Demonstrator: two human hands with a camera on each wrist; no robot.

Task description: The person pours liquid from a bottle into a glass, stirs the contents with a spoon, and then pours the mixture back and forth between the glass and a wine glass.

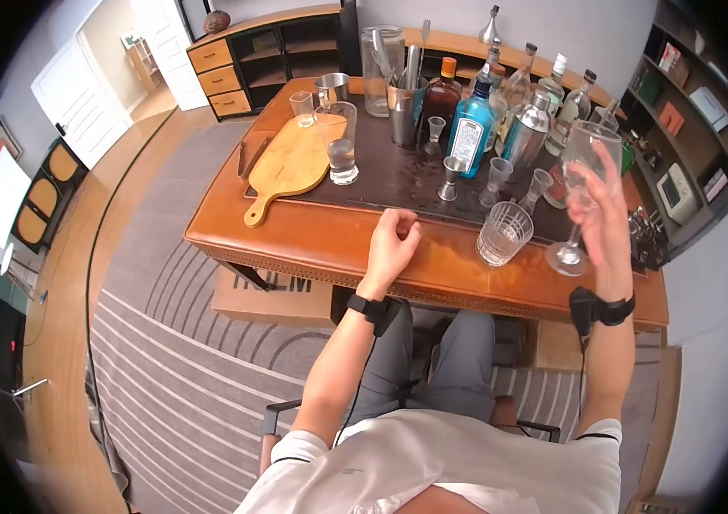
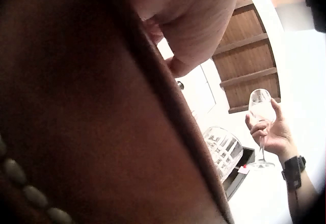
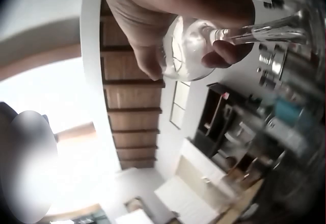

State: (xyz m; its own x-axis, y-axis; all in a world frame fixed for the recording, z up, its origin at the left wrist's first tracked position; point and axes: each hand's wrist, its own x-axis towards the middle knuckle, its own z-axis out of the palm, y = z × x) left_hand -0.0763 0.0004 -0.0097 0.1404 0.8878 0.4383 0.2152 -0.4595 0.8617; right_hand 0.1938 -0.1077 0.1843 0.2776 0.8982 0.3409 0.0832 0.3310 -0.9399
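My right hand grips a clear stemmed wine glass by the stem and lower bowl, at the right side of the table. The left wrist view shows the wine glass upright, foot downward. In the right wrist view, fingers curl about the stem just below the bowl. My left hand rests on the leather front edge of the table, loosely curled and holding nothing. Between the hands stands a cut-glass tumbler, nearer to the wine glass.
Several bottles, a blue bottle among them, stand at the back right with a shaker. A jigger and small glasses are in front. Left lie a wooden board and a tall glass. A mixing tin holds bar tools.
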